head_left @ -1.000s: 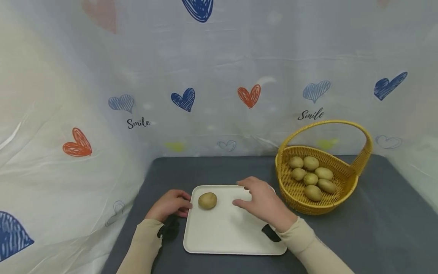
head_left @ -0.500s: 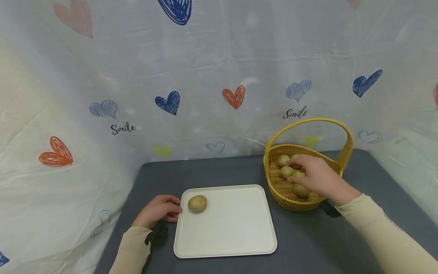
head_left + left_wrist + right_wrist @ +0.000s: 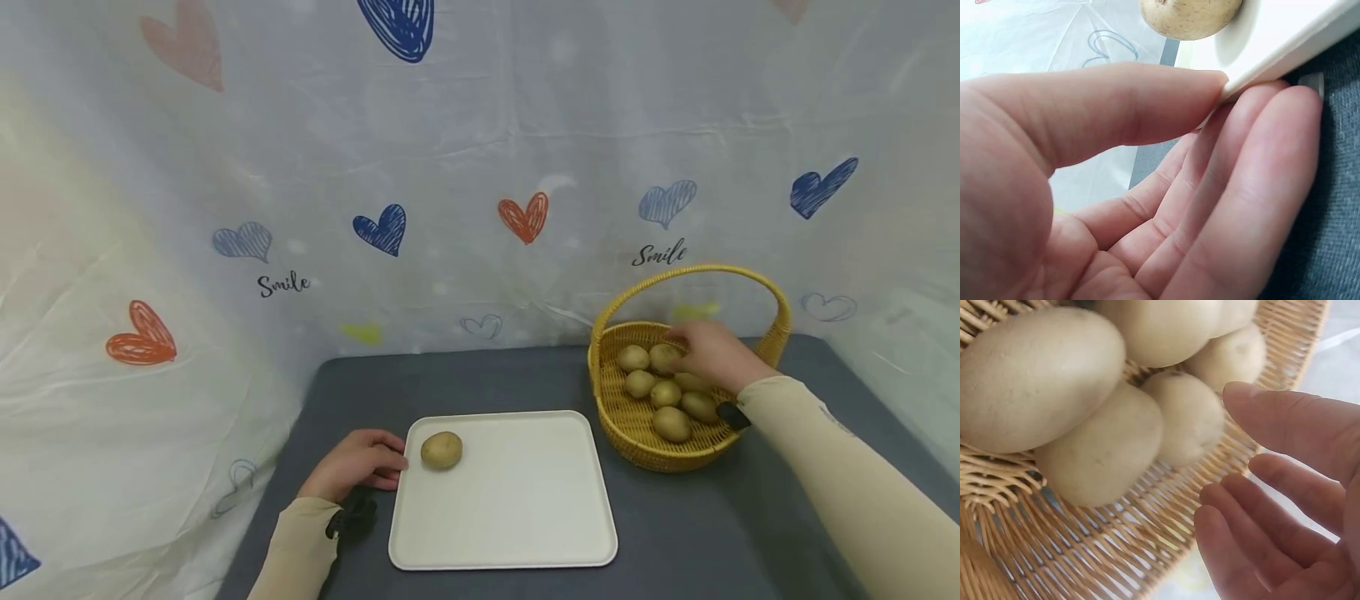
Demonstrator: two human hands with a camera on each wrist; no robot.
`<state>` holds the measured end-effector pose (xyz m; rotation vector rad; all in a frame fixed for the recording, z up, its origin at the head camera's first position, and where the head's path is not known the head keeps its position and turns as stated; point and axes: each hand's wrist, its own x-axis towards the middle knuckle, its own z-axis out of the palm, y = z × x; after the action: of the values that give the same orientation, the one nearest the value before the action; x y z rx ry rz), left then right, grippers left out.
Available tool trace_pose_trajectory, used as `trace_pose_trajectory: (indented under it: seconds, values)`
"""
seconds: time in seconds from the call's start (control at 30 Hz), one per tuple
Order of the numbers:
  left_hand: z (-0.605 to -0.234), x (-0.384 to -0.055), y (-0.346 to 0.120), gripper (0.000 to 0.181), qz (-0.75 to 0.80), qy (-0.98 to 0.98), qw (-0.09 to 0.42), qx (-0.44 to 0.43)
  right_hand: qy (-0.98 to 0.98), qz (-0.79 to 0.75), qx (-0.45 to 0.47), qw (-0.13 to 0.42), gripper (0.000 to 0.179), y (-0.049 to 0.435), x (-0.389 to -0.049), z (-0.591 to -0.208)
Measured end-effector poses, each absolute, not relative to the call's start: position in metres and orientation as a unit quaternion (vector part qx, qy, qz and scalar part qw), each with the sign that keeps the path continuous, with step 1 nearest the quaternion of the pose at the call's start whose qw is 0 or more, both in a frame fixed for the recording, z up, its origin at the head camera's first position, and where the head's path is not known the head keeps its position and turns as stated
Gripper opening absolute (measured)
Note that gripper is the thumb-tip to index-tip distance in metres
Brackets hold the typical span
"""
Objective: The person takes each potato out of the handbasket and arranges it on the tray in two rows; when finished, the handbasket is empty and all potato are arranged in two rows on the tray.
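Observation:
A white rectangular tray (image 3: 510, 508) lies on the table with one potato (image 3: 441, 450) near its far left corner. At the tray's left edge, my left hand (image 3: 356, 462) pinches the rim; the left wrist view shows the thumb (image 3: 1166, 100) on the rim and fingers beneath. My right hand (image 3: 716, 354) reaches into a yellow wicker basket (image 3: 637, 450) holding several potatoes (image 3: 671, 424). Seen from the right wrist, that hand's thumb and fingers are spread apart with nothing between them, close to the potatoes (image 3: 1191, 419).
The basket's tall arched handle (image 3: 705, 268) rises over the potatoes. A dark grey table (image 3: 480, 379) carries the tray and basket. Behind and to the left hangs a pale curtain (image 3: 450, 125) printed with hearts.
My right hand has gone from above the tray to the basket on the right, then farther back over its potatoes. My left hand stays at the tray's edge. The head view has shifted slightly.

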<state>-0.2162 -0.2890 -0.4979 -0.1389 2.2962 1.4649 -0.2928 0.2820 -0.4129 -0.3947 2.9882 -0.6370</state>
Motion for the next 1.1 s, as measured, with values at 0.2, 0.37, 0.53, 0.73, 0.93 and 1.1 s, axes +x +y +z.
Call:
trace_pose_trajectory:
  seconds: [0.2,0.37,0.53,0.73,0.93,1.1]
  values:
    - [-0.496,-0.214,-0.286,0.041,0.524,0.825,0.203,-0.053,0.972,-0.191,-0.131,0.028,0.046,0.285,-0.303,-0.424]
    - [-0.497,-0.214,-0.288,0.042,0.524,0.825,0.203,-0.056,0.973,-0.190,-0.125,0.026,0.045,0.284,-0.307,-0.430]
    - [-0.500,-0.216,-0.288,0.042,0.521,0.828,0.203,-0.056,0.975,-0.185,-0.114,0.032,0.047,0.283,-0.310,-0.436]
    - [-0.497,-0.217,-0.286,0.040,0.520,0.828,0.204,-0.053,0.977,-0.182,-0.103,0.033,0.021,0.280,-0.312,-0.438]
    - [-0.497,-0.215,-0.288,0.038,0.517,0.829,0.207,-0.055,0.975,-0.198,-0.094,0.034,0.006,0.278,-0.313,-0.439]
    - [-0.497,-0.215,-0.290,0.038,0.521,0.827,0.207,-0.046,0.974,-0.204,-0.091,0.034,0.034,0.279,-0.314,-0.441]
